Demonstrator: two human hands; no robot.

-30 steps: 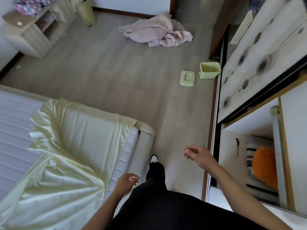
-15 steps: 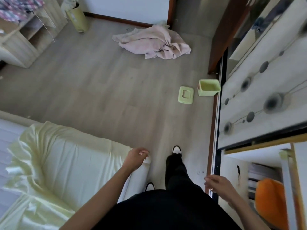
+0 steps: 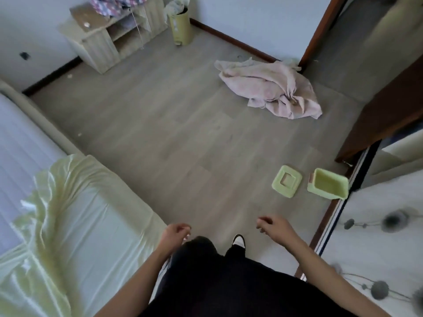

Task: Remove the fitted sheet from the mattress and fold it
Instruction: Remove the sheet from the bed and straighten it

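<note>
Left hand and right hand at six o'clock, loosely curled, empty. At eight o'clock, pale green fitted sheet, half peeled off mattress: likely light, slippery; best gripped at the elastic corner. Pink towel beyond, at one o'clock.

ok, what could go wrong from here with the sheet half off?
1. Neither hand, left or right, holds the sheet; its loose bunched edge may slide back across the mattress.
2. The lid and tub lie on the floor ahead of the feet, a possible trip hazard.
3. The towel could snag a foot.
</note>
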